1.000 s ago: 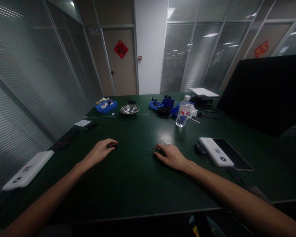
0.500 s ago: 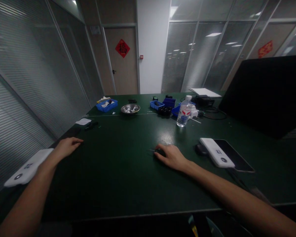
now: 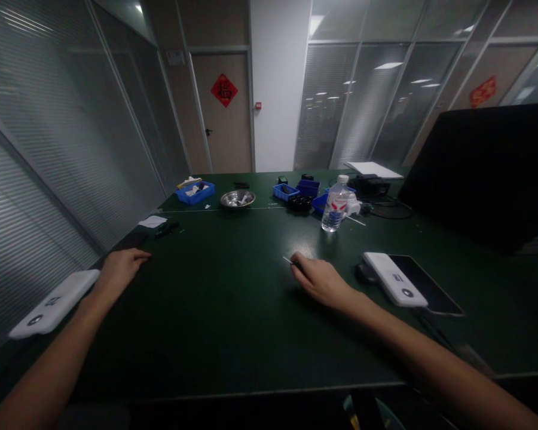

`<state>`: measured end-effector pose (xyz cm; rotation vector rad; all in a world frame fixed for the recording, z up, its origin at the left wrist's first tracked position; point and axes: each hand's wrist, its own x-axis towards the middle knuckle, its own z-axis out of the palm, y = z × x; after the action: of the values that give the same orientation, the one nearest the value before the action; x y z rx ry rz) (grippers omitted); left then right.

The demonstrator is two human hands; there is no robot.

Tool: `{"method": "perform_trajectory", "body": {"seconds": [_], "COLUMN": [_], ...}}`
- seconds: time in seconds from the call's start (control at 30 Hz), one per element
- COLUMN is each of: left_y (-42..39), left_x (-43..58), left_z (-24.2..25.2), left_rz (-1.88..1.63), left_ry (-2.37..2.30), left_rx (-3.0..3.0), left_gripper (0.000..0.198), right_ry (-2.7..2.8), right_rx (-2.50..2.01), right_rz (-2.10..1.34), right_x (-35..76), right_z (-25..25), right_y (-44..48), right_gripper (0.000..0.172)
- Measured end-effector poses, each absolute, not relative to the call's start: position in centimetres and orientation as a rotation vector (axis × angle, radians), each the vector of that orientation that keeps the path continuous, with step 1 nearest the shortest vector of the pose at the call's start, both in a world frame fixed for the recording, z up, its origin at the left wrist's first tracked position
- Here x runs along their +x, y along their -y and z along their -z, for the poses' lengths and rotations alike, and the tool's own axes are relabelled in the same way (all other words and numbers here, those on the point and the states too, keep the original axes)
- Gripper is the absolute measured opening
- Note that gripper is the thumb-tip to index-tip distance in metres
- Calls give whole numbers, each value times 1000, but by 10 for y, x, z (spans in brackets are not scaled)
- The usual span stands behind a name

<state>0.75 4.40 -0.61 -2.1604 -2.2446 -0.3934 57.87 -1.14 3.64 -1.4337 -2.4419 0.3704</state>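
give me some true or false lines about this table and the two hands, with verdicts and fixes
1. The bare right hand holds a thin, pale-tipped object. True.
2. The white-capped clear plastic bottle lies on its side. False: it stands upright.
3. The round, shiny metal bowl is in the bare left hand. False: it stands on the dark green table, apart from both hands.
4. A red diamond-shaped decoration is on the pale wood-coloured door. True.

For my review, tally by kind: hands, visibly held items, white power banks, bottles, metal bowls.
Hands: 2 (left hand, right hand)
Visibly held items: 1 (thin rod)
White power banks: 2 (left power bank, right power bank)
Bottle: 1
Metal bowl: 1
Total: 7
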Motion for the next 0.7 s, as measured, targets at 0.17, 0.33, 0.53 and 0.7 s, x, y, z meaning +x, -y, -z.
{"method": "perform_trajectory", "body": {"seconds": [0.17,0.33,0.53,0.7], "left_y": [-30,-19,-35,-47], "left_x": [11,18,7,-4], "left_z": [19,22,17,13], "left_rz": [309,402,679,653], "left_ry": [2067,2004,2397,2611], "left_rx": [-2185,-2199,-1994,-1920], "left_gripper": [42,49,45,48], "right_ry": [2040,1560,1534,1499], "right_rx": [-1821,-2511,-2517,-2424], "right_rz": [-123,-53,59,-16], "right_x": [648,746,813,852], "right_z": [-79,-60,4,30], "right_y": [22,46,69,64], "right_gripper": [36,45,39,51]}}
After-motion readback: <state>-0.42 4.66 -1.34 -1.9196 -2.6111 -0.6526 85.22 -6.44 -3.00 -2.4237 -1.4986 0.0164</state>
